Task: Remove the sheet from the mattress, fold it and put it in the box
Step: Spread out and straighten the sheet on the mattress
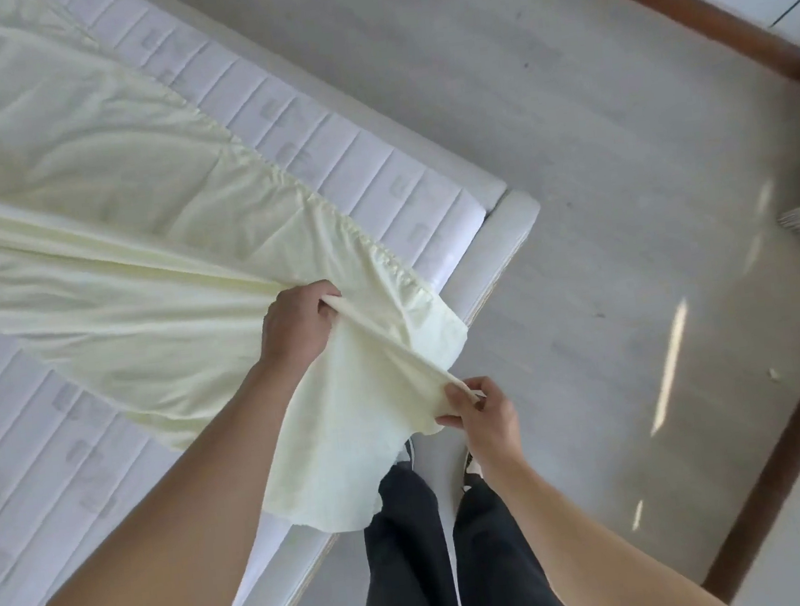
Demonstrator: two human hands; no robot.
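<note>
- We see the mattress (32, 489), white and quilted, filling the left side, bare along its near left part and along its far edge.
- The sheet (98, 221), pale yellow, lies across the mattress in a wide diagonal band, wrinkled; its gathered elastic hem runs along the upper right side of the band.
- The sheet is off the mattress corner here; one end is lifted and hangs over the bed edge, down in front of our legs.
- Our left hand (298, 321) is closed around a bunched fold of the sheet, fingers curled under the cloth, above the mattress near its corner.
- A taut ridge of cloth runs from the left hand down to the right hand.
- The bed frame (518, 226), white, rounded corner, sits just beside the lifted cloth.
- Our right hand (478, 410) pinches the sheet's edge between thumb and fingers, out past the bed, over the floor.
- Dark trousers (414, 548) below the hands, shoes partly hidden by the cloth.
- The floor (597, 183), light grey, with sun patches on the right.
- A brown baseboard (775, 461) runs along the right and the top right.
</note>
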